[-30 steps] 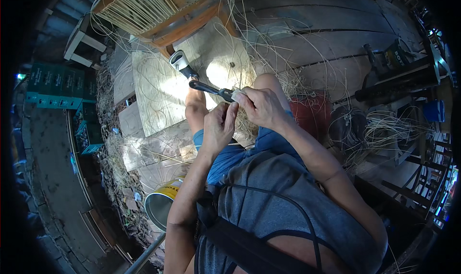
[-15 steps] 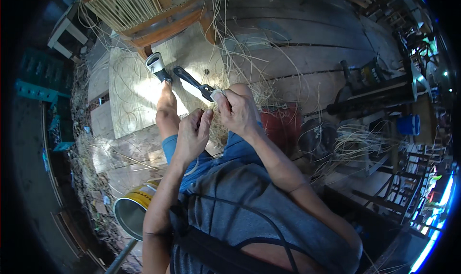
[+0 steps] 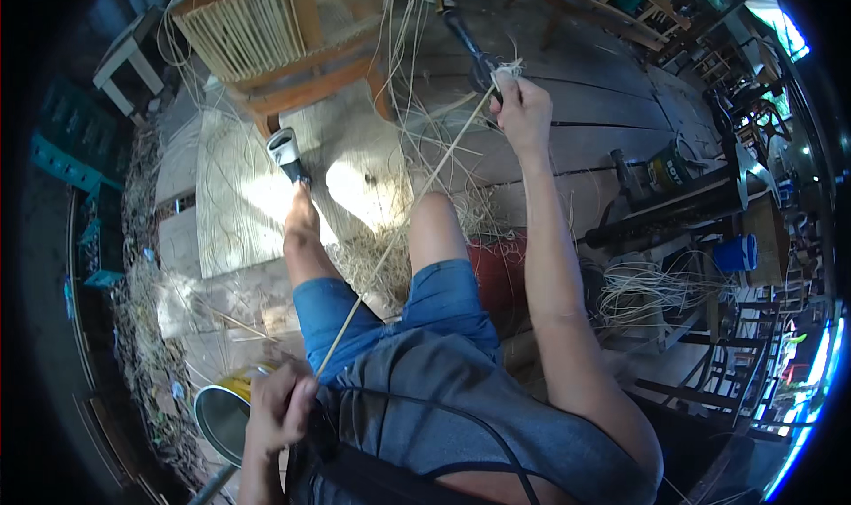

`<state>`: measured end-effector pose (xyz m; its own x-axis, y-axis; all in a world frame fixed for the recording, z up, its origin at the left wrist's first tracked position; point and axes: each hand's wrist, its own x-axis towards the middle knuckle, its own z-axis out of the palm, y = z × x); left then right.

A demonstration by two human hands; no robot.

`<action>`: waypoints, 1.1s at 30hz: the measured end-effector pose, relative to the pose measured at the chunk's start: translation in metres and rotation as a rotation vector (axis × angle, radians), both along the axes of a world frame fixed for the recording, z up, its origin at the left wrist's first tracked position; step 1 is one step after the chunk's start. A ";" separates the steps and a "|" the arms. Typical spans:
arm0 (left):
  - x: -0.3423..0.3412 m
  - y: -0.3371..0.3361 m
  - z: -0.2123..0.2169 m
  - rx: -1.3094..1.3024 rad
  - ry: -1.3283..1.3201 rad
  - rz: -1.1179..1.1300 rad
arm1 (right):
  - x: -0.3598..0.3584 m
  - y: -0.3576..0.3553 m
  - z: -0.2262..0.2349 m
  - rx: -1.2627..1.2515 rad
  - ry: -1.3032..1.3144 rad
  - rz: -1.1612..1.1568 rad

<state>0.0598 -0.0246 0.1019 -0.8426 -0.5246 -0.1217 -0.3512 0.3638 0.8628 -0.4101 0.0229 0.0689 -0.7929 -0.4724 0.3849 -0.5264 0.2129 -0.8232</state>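
Note:
A long pale cane strand (image 3: 387, 250) runs taut on a diagonal across my lap and between my hands. My right hand (image 3: 525, 120), reaching far forward, is closed around the strand's upper end, with a pale frayed scrap (image 3: 508, 67) at its fingertips. Against that hand is a long dark tool (image 3: 463, 35); its exact kind and how it is held I cannot make out. Down at my left side, my left hand (image 3: 282, 406) grips the lower end of the strand, slightly blurred, beside a yellow metal can (image 3: 222, 409).
Ahead stands a wooden chair (image 3: 301, 97) with strands strung across its back. Cane shavings (image 3: 377, 261) lie heaped between my legs. On the right are a bundle of cane (image 3: 660, 291), a red object (image 3: 496, 270) and a blue container (image 3: 734, 252). Green crates (image 3: 75, 168) stand left.
My hands have moved far apart. The right went forward and right with the dark tool; the left came down and back towards the can. The strand now stretches between them.

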 end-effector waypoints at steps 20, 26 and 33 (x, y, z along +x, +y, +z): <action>-0.193 -0.026 -0.073 -0.203 0.211 -0.077 | 0.151 0.028 -0.068 0.211 0.065 0.229; -0.124 -0.012 -0.045 -0.197 0.241 -0.171 | 0.041 0.028 -0.067 0.178 0.062 -0.026; -0.016 -0.038 -0.030 -0.185 -0.395 -0.262 | -0.014 0.031 -0.040 0.257 0.328 -0.211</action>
